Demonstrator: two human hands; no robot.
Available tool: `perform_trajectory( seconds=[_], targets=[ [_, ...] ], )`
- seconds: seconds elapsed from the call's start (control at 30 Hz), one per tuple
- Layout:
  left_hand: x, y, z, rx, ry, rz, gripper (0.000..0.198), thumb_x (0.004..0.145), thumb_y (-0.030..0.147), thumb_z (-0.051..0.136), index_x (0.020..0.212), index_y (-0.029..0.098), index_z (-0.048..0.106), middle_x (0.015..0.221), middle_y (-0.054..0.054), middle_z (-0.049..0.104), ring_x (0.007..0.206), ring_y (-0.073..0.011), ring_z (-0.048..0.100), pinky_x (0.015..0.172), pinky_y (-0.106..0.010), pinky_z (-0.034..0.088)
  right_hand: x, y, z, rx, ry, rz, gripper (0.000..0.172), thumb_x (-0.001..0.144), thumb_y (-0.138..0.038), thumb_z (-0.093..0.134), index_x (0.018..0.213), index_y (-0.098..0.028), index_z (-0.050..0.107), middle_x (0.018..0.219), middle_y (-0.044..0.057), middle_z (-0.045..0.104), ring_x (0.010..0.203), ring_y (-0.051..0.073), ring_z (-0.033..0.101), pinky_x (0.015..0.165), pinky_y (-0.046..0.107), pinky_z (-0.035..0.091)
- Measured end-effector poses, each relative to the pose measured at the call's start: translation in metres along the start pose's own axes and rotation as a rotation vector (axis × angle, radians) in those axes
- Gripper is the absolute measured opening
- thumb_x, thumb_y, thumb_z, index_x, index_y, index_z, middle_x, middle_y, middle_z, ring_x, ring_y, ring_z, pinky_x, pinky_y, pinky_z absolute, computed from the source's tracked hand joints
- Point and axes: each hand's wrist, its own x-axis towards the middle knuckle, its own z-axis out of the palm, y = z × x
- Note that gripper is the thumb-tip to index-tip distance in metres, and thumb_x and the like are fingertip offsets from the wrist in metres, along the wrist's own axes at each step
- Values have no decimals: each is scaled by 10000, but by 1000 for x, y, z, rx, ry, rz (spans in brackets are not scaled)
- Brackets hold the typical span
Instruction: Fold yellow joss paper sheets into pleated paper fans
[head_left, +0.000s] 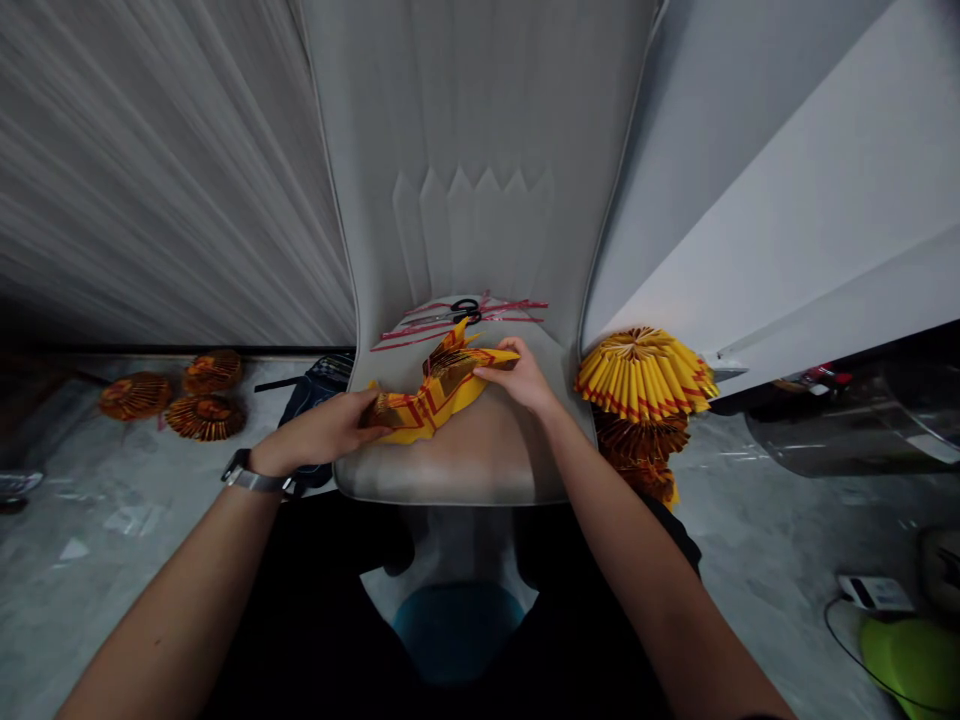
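Observation:
A strip of folded yellow paper [435, 405] with red lines and golden-brown patches stretches between my hands, above the seat of a grey chair [495, 470]. My left hand [346, 425] pinches its left end. At the right end, my right hand [517, 375] grips the paper between thumb and fingers. Loose pleats stand up near the middle of the strip. Just behind it on the seat lie black-handled scissors [466, 308] and several thin red ties [409, 332]. The scissors' blades are hard to make out among the ties.
Pleated yellow paper rosettes [645, 375] are stacked right of the chair. Several round golden-brown paper pieces [206, 417] sit on the floor at left, near a dark bag [307, 400]. A white power strip [876, 592] with a cable lies at lower right. The chair's backrest [480, 90] rises ahead.

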Motion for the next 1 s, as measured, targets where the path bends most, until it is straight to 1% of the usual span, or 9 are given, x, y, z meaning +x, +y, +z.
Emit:
perform_trajectory(
  seconds=[0.1,0.17,0.33,0.43,0.6,0.77,0.87,0.93,1.0],
  targets=[
    [1,4,-6,40,-19,13,480,931,549,610,1234,179,642,1135,-80,762,959,-254,714,849,-344,574,-1,-3,-8,12,-87,-10,603,607,-499,940,1085,-230,690,1045,34,760,996,238,711,947,395,561],
    [3,4,-6,14,27,32,502,955,532,581,1308,175,593,1217,-95,742,1045,-266,706,912,-363,571,-4,-4,-14,-27,-134,-21,473,660,-507,910,988,-208,745,1024,55,767,965,243,711,927,397,562],
    [11,-15,7,51,29,59,616,910,491,619,1431,181,516,1370,-119,690,1203,-304,678,1054,-420,530,-16,0,-27,-142,-29,-75,408,692,-506,881,847,-212,645,804,-15,669,755,176,626,727,305,514],
    [16,-29,12,106,-35,18,637,818,477,701,1364,168,589,1344,-133,713,1208,-339,677,1067,-435,520,-24,4,-31,-142,-24,-75,405,727,-499,852,891,-217,612,833,-16,667,764,174,623,734,305,513],
    [23,-37,7,113,-115,-60,391,853,463,630,1103,176,720,1147,-100,787,1060,-336,726,989,-423,550,-35,8,-30,-70,23,-65,520,705,-446,884,1081,-229,598,1024,34,724,932,214,692,860,357,562],
    [22,-25,2,-135,-241,-11,718,769,556,797,1365,198,618,1331,-96,734,1229,-317,684,1093,-441,532,-46,6,-30,-49,-14,-59,484,748,-439,861,1121,-218,646,1090,68,758,982,232,720,917,386,580],
    [21,-5,4,-73,-56,-2,814,786,609,799,1451,212,547,1436,-114,668,1318,-308,637,1150,-455,488,-55,1,-29,-112,-73,-47,366,815,-477,803,1027,-191,721,1047,81,786,948,243,729,900,391,586],
    [23,16,10,45,143,27,731,857,617,735,1431,199,561,1377,-120,692,1272,-301,655,1123,-450,497,-61,-2,-27,-145,-95,-40,351,847,-483,774,1021,-180,747,1031,83,798,922,244,732,876,385,589],
    [29,38,21,204,240,85,557,941,561,659,1358,194,617,1278,-124,726,1142,-291,699,1022,-425,539,-67,-5,-25,-157,-113,-40,342,873,-468,754,1051,-176,754,1045,82,801,924,240,734,871,379,586]
  ],
)
